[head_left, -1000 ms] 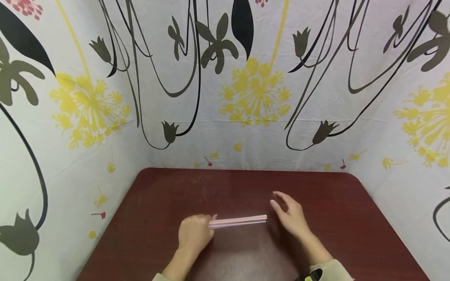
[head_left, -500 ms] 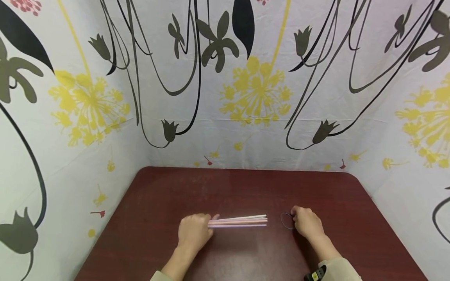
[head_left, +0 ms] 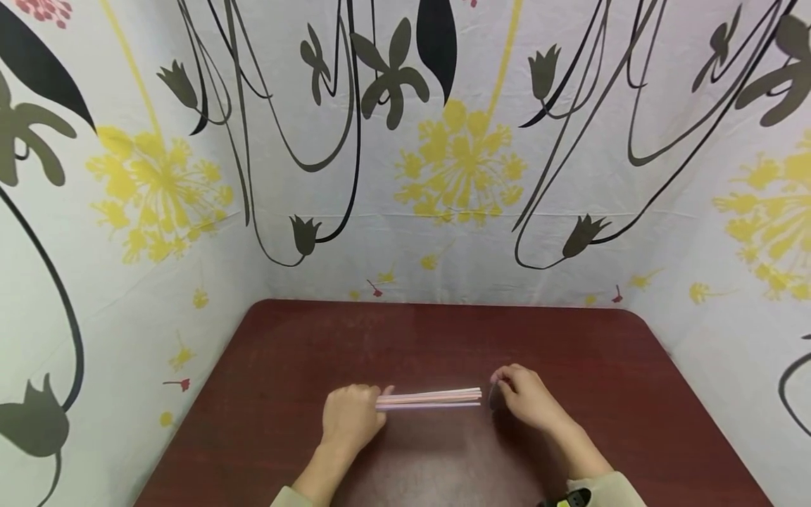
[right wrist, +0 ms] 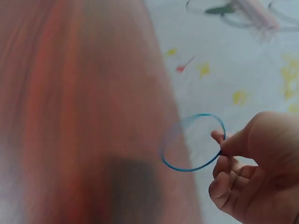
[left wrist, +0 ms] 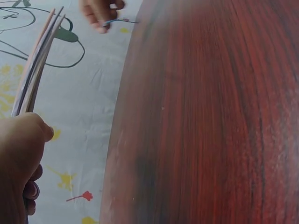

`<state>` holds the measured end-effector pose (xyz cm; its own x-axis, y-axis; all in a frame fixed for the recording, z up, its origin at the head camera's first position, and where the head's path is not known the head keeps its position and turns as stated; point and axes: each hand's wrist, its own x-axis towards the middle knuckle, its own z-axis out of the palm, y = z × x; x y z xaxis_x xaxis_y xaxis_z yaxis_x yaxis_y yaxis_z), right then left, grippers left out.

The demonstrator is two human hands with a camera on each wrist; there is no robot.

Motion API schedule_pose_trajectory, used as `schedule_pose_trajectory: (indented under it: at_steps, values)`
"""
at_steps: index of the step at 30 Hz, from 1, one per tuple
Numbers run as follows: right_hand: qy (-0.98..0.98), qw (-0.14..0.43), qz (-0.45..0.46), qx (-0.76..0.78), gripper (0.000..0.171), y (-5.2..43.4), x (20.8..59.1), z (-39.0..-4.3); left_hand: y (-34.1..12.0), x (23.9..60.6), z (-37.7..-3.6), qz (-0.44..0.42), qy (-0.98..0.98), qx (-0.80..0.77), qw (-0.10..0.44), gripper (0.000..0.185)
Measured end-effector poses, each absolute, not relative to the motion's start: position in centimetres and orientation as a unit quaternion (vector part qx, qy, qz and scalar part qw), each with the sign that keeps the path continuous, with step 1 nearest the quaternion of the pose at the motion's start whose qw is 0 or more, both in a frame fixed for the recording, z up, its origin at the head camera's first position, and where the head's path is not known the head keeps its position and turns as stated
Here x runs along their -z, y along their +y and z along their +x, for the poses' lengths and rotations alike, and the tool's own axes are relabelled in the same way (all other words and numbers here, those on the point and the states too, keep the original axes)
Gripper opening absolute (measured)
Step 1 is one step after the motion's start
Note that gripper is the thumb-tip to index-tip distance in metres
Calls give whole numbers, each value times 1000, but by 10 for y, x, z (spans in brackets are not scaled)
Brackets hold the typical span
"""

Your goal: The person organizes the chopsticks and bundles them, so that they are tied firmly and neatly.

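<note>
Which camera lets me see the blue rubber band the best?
The right wrist view: the blue rubber band shows as a whole open loop pinched by the right hand. The left wrist view shows only a far sliver; in the head view it is barely visible.

We observe our left grip (head_left: 350,420) fisted, fingers curled closed. Our right grip (head_left: 526,398) sits well apart to its right, thumb and forefinger pinched, remaining fingers curled.

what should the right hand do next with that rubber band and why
Probably slide the blue rubber band over the free end of the straws. The right hand pinches the band open just beside that end, while the left hand grips the bundle's other end above the table.
</note>
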<state>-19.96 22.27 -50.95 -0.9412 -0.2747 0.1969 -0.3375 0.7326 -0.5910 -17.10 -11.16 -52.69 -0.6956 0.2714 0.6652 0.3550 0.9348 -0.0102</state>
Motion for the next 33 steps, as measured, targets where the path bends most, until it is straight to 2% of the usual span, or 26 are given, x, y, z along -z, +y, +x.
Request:
schedule_pose_trajectory:
  at_steps: [9,15,21,24,28,30,33]
  values:
    - [-886,34,241,-395,11,199,466,-185,-109,526,-172,-151,-933,51,322,51]
    - [-856,63,288,-424,16,198,462,-177,-113,525,-174,-122,-945,57,299,51]
    - [-818,86,362,-438,22,196,469,-176,-115,523,-175,-114,-943,69,306,51]
    - [-806,55,379,-451,21,194,473,-175,-114,521,-175,-109,-945,76,297,52]
    - [-786,-13,382,-486,14,187,484,-171,-113,519,-175,-101,-947,87,291,54]
    - [-767,-52,357,-531,12,183,490,-169,-114,518,-176,-97,-943,97,302,55]
    - [-741,-96,276,-605,24,176,499,-166,-117,514,-178,-87,-936,123,317,56]
